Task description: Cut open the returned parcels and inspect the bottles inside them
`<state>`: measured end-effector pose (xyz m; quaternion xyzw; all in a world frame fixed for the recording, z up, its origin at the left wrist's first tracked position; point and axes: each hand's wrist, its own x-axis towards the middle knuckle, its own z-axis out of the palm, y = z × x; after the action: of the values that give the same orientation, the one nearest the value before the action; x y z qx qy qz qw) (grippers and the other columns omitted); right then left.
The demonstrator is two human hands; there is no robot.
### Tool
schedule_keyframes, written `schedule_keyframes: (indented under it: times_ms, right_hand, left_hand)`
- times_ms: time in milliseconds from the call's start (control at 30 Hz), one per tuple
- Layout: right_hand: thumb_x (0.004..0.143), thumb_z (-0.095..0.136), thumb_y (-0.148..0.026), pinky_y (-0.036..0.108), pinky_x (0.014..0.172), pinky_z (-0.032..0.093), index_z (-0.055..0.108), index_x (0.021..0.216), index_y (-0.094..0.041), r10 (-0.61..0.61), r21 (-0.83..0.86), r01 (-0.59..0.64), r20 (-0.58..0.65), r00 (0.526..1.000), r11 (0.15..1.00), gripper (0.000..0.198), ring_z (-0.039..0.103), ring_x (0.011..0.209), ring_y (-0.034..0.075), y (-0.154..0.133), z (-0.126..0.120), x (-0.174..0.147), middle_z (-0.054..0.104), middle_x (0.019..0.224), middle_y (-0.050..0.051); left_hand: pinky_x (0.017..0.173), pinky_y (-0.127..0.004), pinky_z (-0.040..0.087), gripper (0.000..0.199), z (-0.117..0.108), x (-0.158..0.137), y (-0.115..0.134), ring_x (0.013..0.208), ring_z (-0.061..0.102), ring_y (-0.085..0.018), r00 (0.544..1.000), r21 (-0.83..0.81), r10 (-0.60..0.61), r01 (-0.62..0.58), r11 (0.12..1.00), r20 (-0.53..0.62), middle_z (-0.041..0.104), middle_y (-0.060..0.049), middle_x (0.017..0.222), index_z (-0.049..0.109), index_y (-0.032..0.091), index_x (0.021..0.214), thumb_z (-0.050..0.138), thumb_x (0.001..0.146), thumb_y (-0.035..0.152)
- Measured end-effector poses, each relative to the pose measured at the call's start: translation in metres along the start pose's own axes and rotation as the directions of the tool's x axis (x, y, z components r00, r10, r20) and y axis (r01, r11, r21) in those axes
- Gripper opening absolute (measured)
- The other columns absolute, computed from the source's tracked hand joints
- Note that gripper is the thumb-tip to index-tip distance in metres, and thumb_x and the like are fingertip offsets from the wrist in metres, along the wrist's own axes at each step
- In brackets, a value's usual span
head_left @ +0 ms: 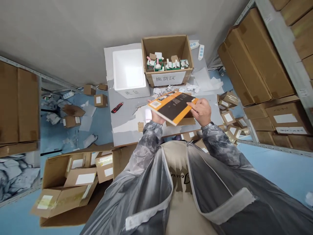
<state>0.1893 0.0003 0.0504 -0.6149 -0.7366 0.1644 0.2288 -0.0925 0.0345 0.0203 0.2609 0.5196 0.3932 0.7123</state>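
Observation:
A book (174,106) with a black and orange cover is held tilted above the table, a barcode patch at its left corner. My left hand (157,118) grips it from below at the left edge; most of its fingers are hidden under the cover. At the right edge, my right hand (202,112) has its fingers bent around the border, with the index finger lying on the cover. Beneath the book, an open cardboard box (187,121) is partly covered. A red and black utility knife (117,107) lies on the table to the left.
At the table's (124,132) back stand a white foam box (135,93) and a labelled carton (168,78) holding small green-and-white boxes. Crumpled paper (193,88) lies nearby. A large carton of parcels (80,178) sits at lower left. Shelves with cartons (256,62) flank both sides.

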Motion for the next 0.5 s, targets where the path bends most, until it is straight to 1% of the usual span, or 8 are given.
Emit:
schedule_keyframes:
  times_ms: [67, 133, 200, 300, 333, 367, 433, 500]
  right_hand:
    - [0.120, 0.063, -0.049, 0.067, 0.118, 0.066, 0.102, 0.141, -0.035, -0.050, 0.025, 0.050, 0.013, 0.999, 0.998, 0.047, 0.077, 0.110, 0.043, -0.003, -0.004, -0.002, 0.084, 0.089, 0.014]
    - [0.119, 0.063, -0.045, 0.068, 0.118, 0.067, 0.101, 0.145, -0.034, -0.060, 0.053, 0.060, 0.000, 0.998, 0.997, 0.047, 0.079, 0.114, 0.043, -0.003, -0.008, 0.002, 0.089, 0.097, 0.015]
    - [0.115, 0.065, -0.039, 0.070, 0.126, 0.066, 0.099, 0.151, -0.033, -0.044, 0.102, 0.042, 0.013, 0.999, 0.994, 0.050, 0.080, 0.128, 0.043, -0.005, -0.013, 0.008, 0.093, 0.114, 0.016]
    - [0.104, 0.070, -0.035, 0.069, 0.140, 0.061, 0.096, 0.158, -0.036, 0.059, 0.303, -0.087, 0.101, 0.993, 0.949, 0.060, 0.075, 0.154, 0.040, -0.020, -0.016, 0.013, 0.092, 0.149, 0.011]
    - [0.102, 0.072, -0.036, 0.067, 0.142, 0.060, 0.095, 0.157, -0.038, 0.118, 0.410, -0.171, 0.151, 0.981, 0.896, 0.060, 0.073, 0.160, 0.039, -0.030, -0.015, 0.012, 0.089, 0.159, 0.008]
    - [0.102, 0.074, -0.040, 0.065, 0.142, 0.061, 0.095, 0.156, -0.039, 0.180, 0.526, -0.269, 0.214, 0.960, 0.807, 0.058, 0.071, 0.165, 0.038, -0.044, -0.012, 0.009, 0.086, 0.166, 0.005]
    - [0.107, 0.076, -0.056, 0.062, 0.138, 0.065, 0.094, 0.155, -0.041, 0.261, 0.720, -0.447, 0.362, 0.895, 0.530, 0.053, 0.071, 0.168, 0.038, -0.078, -0.002, 0.002, 0.085, 0.168, 0.002]
    - [0.110, 0.074, -0.083, 0.063, 0.134, 0.069, 0.090, 0.159, -0.039, 0.256, 0.820, -0.525, 0.469, 0.845, 0.229, 0.067, 0.077, 0.162, 0.040, -0.116, 0.010, -0.005, 0.090, 0.159, 0.005]
  left_hand:
    - [0.112, -0.047, 0.077, 0.075, -0.013, -0.007, 0.017, 0.124, 0.094, -0.032, 0.994, -0.133, 0.011, 0.003, 0.991, 0.108, 0.097, -0.016, 0.130, 0.094, 0.014, 0.139, 0.051, 0.127, 0.075]
    - [0.119, -0.051, 0.076, 0.061, -0.029, -0.012, 0.031, 0.133, 0.093, -0.037, 0.980, -0.213, -0.025, 0.069, 0.975, 0.200, 0.097, -0.018, 0.137, 0.092, 0.014, 0.139, 0.078, 0.114, 0.068]
    - [0.113, -0.050, 0.079, 0.053, -0.043, -0.021, 0.044, 0.124, 0.095, -0.039, 0.974, -0.179, -0.059, 0.099, 0.979, 0.217, 0.098, -0.016, 0.125, 0.093, 0.014, 0.128, 0.094, 0.099, 0.058]
    - [0.096, -0.044, 0.081, 0.047, -0.051, -0.048, 0.061, 0.110, 0.096, -0.036, 0.981, -0.050, 0.040, -0.031, 0.998, 0.190, 0.097, -0.009, 0.111, 0.096, 0.020, 0.126, 0.102, 0.092, 0.051]
    - [0.092, -0.042, 0.081, 0.045, -0.049, -0.061, 0.065, 0.110, 0.096, -0.035, 0.978, -0.005, 0.098, -0.099, 0.995, 0.186, 0.097, -0.007, 0.110, 0.098, 0.022, 0.128, 0.103, 0.094, 0.051]
    - [0.091, -0.041, 0.080, 0.043, -0.045, -0.073, 0.069, 0.112, 0.095, -0.035, 0.971, 0.035, 0.148, -0.157, 0.987, 0.189, 0.097, -0.006, 0.110, 0.099, 0.024, 0.128, 0.104, 0.095, 0.051]
    - [0.095, -0.042, 0.080, 0.042, -0.031, -0.096, 0.070, 0.121, 0.094, -0.037, 0.957, 0.074, 0.210, -0.228, 0.971, 0.198, 0.097, -0.006, 0.115, 0.100, 0.025, 0.129, 0.106, 0.097, 0.051]
    - [0.102, -0.044, 0.080, 0.050, -0.014, -0.111, 0.063, 0.129, 0.093, -0.040, 0.952, 0.041, 0.216, -0.230, 0.972, 0.216, 0.097, -0.009, 0.120, 0.098, 0.024, 0.134, 0.110, 0.096, 0.054]
